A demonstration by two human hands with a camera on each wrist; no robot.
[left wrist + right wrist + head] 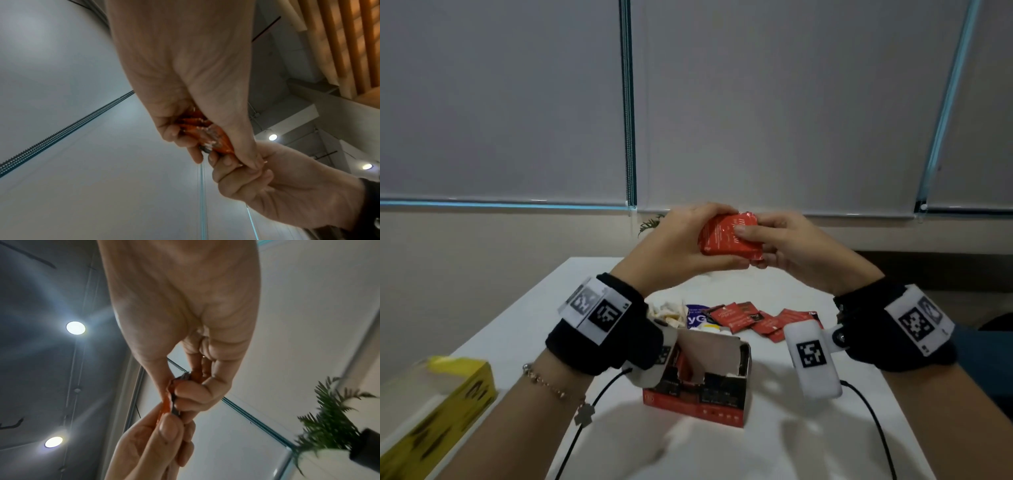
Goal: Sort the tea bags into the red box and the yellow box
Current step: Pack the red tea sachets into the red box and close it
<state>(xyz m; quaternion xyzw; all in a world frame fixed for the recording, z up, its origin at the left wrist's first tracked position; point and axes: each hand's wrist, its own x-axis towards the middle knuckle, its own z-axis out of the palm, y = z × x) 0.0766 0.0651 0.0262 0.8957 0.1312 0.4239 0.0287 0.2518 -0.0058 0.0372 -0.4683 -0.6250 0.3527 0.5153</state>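
Nearest item: yellow box (431, 407), at the near left table (774, 445) edge; I could not see its opening. Next: red box (697, 380), mid-table, top flaps torn open, standing below my raised wrists. Beyond it: loose red tea bags (756, 320) fanned flat on the far side, pale tea bags (667, 313) heaped to their left, a blue packet (697, 317) between the two groups.

Held item: stack of red bags (729, 238), lifted well above the table. Left hand (681, 246) cupped it, fingers curled over the far edge, thumb under the near edge. Right hand (794, 253) pinched the right end, thumb on the top face, fingers curled beneath. Wrist views showed the sachet edges squeezed between both hands' fingertips.

Step in hand, as I judged it: squaring up a gathered bundle of red bags.

Next move called for: lowering the bundle, edge first, into the red box opening without catching the torn flaps. Loose red and pale bags remained unsorted.
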